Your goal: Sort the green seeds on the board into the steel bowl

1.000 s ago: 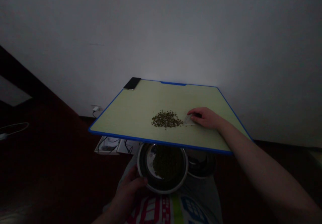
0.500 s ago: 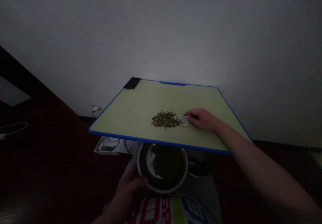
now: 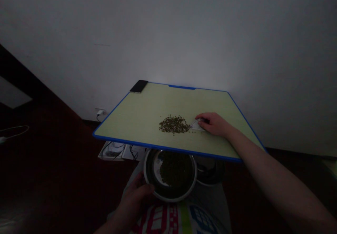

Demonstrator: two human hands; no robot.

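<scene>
Dark-green seeds (image 3: 174,124) sit in a small heap on a pale green cutting board (image 3: 137,121) with a blue rim, just beside the right hand (image 3: 213,124), its fingers (image 3: 203,116) curled closely over a clear plastic scraper (image 3: 196,125). Below the board's near edge, the left hand (image 3: 133,200) grips the rim of a steel bowl (image 3: 170,199) holding more seeds. A second metal bowl (image 3: 210,173) sits just beside it.

The right arm (image 3: 273,178) stretches forward, right hand (image 3: 213,124) curled palm-down; the left hand (image 3: 134,199) curls low.
</scene>
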